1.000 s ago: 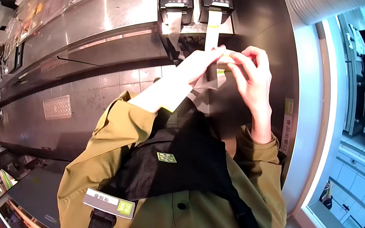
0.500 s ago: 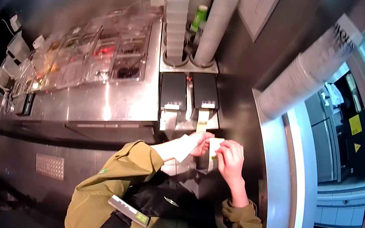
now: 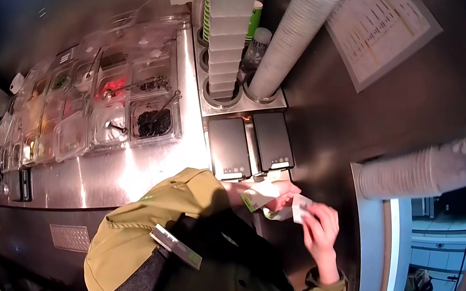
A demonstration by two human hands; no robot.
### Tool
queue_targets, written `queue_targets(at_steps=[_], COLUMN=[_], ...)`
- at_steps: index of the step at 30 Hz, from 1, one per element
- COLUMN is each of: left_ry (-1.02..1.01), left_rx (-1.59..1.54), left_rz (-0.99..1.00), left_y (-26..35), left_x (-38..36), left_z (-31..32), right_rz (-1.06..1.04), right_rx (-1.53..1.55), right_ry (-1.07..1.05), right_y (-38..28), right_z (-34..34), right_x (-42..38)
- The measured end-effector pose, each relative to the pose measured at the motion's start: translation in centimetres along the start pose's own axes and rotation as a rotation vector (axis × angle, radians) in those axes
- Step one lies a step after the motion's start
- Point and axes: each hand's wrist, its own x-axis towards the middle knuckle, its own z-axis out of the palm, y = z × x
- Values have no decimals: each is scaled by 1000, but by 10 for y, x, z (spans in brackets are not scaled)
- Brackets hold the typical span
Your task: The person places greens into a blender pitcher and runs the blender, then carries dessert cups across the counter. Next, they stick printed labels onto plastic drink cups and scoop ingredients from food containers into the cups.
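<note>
My left hand [image 3: 286,195] is closed in front of two black label printers, with a white paper slip with a green edge [image 3: 260,195] at its wrist side. Pale paper with a green edge also hangs below its fingers. Beside it, my right hand [image 3: 321,229] pinches a small white label [image 3: 300,208] between thumb and fingers. The left black printer [image 3: 228,146] and the right black printer [image 3: 274,141] sit side by side just beyond my left hand.
Tall stacks of clear cups [image 3: 297,36] and white square containers [image 3: 230,28] rise from a metal holder. Lidded topping tubs [image 3: 153,123] cover the steel counter [image 3: 140,164] at left. Another cup stack [image 3: 426,171] leans by the window at right. A printed sheet [image 3: 381,34] hangs on the wall.
My view has turned, bringing the tubs and wall sheet more fully into sight. My right hand has drawn slightly rightward with the label, and the slip at my left wrist now shows its green edge.
</note>
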Motion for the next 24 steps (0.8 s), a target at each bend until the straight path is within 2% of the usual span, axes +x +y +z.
queue_targets(at_steps=[1, 2, 3, 4, 5, 6, 7, 8, 9, 10, 11, 12, 13, 15, 16, 18, 19, 20, 21, 23, 24], left_ry=[44, 57, 45, 26, 17, 41, 242, 382, 565, 731, 821, 853, 835, 798, 778, 733, 739, 790, 797, 709, 728], left_rx=[71, 143, 235, 317, 416, 518, 684, 807, 883, 970, 1066, 1327, 1419, 1604, 1696, 1871, 2392, 2572, 2506, 2302, 2285], left_rz=[9, -9, -25, -29, -11, 49, -205, -123, 146, 437, 624, 678, 628, 535, 482, 371, 379, 542, 688, 530, 487], left_y=[-3, -9, 0, 9, 27, 52, 92, 135, 182, 227, 278, 350, 375, 417, 434, 457, 460, 459, 457, 464, 462], left_x=[5, -2, -46, -103, -169, -243, -269, -311, -343, -360, -367, -371, -361, -308, -275, -217, -197, -178, -157, -128, -124], left_z=[-16, -41, -41, -40, -35, -30, -50, -56, -66, -78, -101, -159, -154, -120, -102, -74, -76, -92, -112, -126, -128], right_rz=[63, 85, 116, 234, 303, 500, 687, 849, 1012, 1049, 1082, 1078, 1065, 1012, 1051, 1084, 1116, 1159, 1195, 1268, 1294], right_rx=[124, 165, 300, 382, 544, 618, 692, 759, 830, 872, 912, 1000, 1088, 1037, 1119, 1194, 1194, 1173, 1173, 1166, 1130], right_ry=[60, 208, 538, 748, 682, 593, 508, 441, 367, 332, 297, 208, 124, -23, -78, -62, -74, -69, -64, -67, -62], right_y=[-19, -33, -38, -42, -29, -14, -4, 3, 12, 16, 18, 20, 23, 25, 28, 33, 35, 38, 39, 41, 43], right_z=[-16, -33, -36, -41, -49, -48, -39, -23, -6, 14, 35, 54, 71, 93, 102, 119, 122, 129, 132, 133, 137], right_x=[12, 21, 17, 26, 25, 20, 19, 25, 33, 46, 60, 71, 83, 102, 101, 100, 101, 97, 97, 98, 94])
